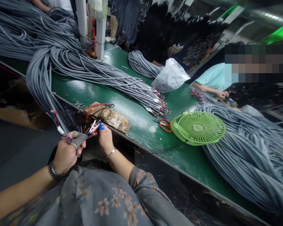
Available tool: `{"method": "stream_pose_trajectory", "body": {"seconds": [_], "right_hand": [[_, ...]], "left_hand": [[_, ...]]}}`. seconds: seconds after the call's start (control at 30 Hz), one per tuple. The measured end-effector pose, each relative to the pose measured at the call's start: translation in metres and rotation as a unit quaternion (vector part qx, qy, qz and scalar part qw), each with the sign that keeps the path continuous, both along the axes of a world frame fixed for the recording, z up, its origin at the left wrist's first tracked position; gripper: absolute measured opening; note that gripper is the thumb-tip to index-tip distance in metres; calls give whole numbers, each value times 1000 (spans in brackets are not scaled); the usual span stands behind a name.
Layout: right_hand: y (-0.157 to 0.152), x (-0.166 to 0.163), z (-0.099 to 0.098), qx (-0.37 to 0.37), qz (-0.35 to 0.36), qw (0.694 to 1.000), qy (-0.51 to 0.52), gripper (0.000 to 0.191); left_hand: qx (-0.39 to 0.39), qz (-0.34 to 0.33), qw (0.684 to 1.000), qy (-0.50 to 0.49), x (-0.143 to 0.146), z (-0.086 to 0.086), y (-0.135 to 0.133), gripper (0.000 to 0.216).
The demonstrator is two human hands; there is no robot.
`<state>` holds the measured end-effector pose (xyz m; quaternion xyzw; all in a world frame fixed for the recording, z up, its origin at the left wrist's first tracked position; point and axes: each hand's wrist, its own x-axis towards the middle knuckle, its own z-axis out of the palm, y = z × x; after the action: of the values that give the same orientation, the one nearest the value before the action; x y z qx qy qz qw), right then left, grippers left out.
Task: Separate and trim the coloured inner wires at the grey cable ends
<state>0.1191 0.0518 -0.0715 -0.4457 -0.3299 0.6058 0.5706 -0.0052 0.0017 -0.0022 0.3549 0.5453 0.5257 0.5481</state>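
The left hand (66,154) is gripping colored wires (91,136) tightly. The right hand (105,140), wearing a blue thumb wrap (102,126), is pinching a pale pink tool (93,126) beside them.

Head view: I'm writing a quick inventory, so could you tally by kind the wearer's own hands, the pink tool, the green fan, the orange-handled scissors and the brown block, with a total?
Hands: 2 (left hand, right hand)
Pink tool: 1
Green fan: 1
Orange-handled scissors: 1
Brown block: 1
Total: 6
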Motion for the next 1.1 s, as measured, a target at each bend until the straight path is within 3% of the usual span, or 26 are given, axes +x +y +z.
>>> {"method": "stream_pose_trajectory", "body": {"seconds": [0.17, 0.37, 0.6, 0.9, 1.1], "right_hand": [[5, -4, 5, -68, 74, 986, 135, 53], [6, -7, 15, -122, 32, 972, 197, 35], [-3, -5, 13, -135, 72, 964, 217, 51], [-14, 26, 4, -119, 296, 944, 85, 60], [-14, 33, 12, -91, 301, 949, -2, 55]], "left_hand": [[5, -4, 1000, 6, -2, -4, -1, 26], [9, 0, 1000, 10, -4, -7, -3, 26], [13, 1, 1000, 8, -5, -6, -5, 27], [14, -31, 998, 49, -17, -18, -14, 33], [16, -97, 989, 108, -19, -26, -12, 37]]}}
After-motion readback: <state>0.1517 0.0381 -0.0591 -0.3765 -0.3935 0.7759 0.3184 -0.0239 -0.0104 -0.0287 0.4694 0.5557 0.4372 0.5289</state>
